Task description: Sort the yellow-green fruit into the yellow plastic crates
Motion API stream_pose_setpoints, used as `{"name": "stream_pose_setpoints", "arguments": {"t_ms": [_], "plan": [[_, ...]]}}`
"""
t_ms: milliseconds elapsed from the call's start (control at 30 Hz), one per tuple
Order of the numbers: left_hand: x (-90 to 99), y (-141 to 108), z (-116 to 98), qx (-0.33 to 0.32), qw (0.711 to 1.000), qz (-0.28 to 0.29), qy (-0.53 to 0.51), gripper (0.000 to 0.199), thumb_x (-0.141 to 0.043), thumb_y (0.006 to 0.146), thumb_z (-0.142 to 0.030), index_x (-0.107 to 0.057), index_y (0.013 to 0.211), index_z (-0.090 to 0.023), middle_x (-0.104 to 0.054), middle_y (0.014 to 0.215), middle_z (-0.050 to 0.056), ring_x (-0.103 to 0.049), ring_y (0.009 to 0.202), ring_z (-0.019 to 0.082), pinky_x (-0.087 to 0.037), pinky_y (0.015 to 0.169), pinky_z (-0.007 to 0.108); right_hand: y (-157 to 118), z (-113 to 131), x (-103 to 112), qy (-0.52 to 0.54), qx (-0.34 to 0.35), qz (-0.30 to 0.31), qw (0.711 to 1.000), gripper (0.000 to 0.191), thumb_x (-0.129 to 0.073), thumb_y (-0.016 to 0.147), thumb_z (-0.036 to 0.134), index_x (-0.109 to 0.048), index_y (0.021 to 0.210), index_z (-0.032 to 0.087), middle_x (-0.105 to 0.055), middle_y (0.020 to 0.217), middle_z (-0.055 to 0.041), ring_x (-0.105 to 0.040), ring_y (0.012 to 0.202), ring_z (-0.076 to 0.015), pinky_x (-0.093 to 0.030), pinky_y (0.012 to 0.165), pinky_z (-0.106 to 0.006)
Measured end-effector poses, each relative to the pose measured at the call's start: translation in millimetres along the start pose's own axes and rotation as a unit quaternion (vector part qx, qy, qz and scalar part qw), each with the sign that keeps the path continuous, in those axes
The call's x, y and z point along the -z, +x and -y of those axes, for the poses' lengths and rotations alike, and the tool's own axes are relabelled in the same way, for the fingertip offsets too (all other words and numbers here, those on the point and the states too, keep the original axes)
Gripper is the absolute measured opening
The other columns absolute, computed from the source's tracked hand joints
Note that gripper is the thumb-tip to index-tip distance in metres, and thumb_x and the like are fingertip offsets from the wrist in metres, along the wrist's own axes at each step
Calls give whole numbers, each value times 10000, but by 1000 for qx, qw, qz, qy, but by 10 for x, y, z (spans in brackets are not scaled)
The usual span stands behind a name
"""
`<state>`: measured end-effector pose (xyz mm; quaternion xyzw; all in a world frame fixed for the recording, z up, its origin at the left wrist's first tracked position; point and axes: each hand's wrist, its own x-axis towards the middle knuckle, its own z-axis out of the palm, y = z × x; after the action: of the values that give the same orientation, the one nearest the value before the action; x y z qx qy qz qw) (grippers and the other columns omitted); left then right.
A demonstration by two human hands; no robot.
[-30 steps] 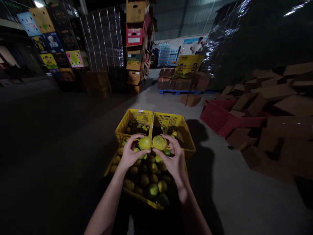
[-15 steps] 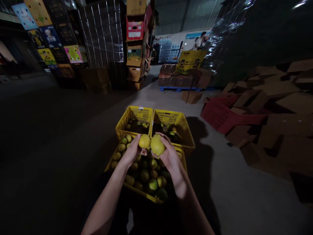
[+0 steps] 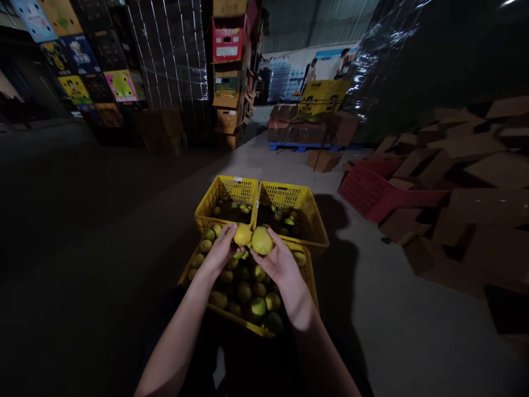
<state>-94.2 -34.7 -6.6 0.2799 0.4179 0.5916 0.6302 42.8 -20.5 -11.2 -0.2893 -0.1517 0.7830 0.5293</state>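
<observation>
My left hand (image 3: 220, 252) is closed round a yellow fruit (image 3: 242, 235). Beside it, my right hand (image 3: 280, 260) grips a larger yellow-green fruit (image 3: 262, 241). Both fruits are held close side by side above a yellow crate (image 3: 243, 325) filled with green and yellow fruit. Behind that crate stand two more yellow crates, a left one (image 3: 202, 212) and a right one (image 3: 317, 220), each with a few fruits at the bottom.
A red crate (image 3: 367, 193) and a heap of cardboard (image 3: 467, 220) lie on the right. Further back are stacked cartons (image 3: 227, 82), a blue pallet (image 3: 303, 146) with boxes, and people in the distance. Wrapped stacks stand at the back left.
The right hand has turned slightly and its fruit has shifted a little to the left. The left hand still holds its fruit. Another distant person is now visible behind the yellow box.
</observation>
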Motion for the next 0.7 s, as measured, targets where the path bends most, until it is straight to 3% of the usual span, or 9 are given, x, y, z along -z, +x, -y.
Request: {"name": "stream_pose_setpoints", "arguments": {"t_ms": [100,200,333,467,633,700], "plan": [[4,-15,-27,-66,996,0,-66,485,-865,557,-286,-533,902,-208,-620,726,-47,-577,581,66,-444,557,162,-4,58,8,-4,29,-15,999,129,-681,744,267,-620,855,241,-717,814,10,-651,683,-151,-555,565,-267],[27,-36,-46,-92,990,7,-111,532,-894,490,-214,-563,907,-202,-649,782,-38,-618,694,85,-477,640,167,-14,110,24,-9,78,26,997,203,-698,701,248,-611,884,246,-701,832,21,-644,714,-168,-552,600,-298],[38,-59,-60,-40,984,9,-172,373,-815,648,-262,-620,955,-179,-688,855,13,-634,704,107,-518,653,199,-39,129,30,-7,87,65,994,172,-668,691,263,-628,858,256,-708,867,5,-640,747,-190,-543,661,-335],[-6,-67,-71,9,971,-1,-238,117,-621,852,-244,-647,899,-141,-697,818,52,-646,681,118,-555,657,210,-53,107,34,-11,40,29,999,144,-656,702,338,-651,811,244,-722,804,-19,-664,776,-223,-529,650,-351],[-62,-24,-5,67,956,33,-285,184,-484,919,-182,-648,1001,-165,-711,879,75,-683,832,166,-586,760,245,-74,71,55,-28,50,-32,998,178,-679,750,389,-668,864,253,-727,770,32,-655,674,-147,-523,598,-275],[-73,7,33,85,950,38,-298,227,-432,946,-214,-639,1025,-165,-705,916,81,-684,866,170,-585,773,242,-79,66,69,-41,76,-12,996,176,-698,750,391,-673,843,244,-719,729,33,-639,610,-128,-501,538,-238]]}}
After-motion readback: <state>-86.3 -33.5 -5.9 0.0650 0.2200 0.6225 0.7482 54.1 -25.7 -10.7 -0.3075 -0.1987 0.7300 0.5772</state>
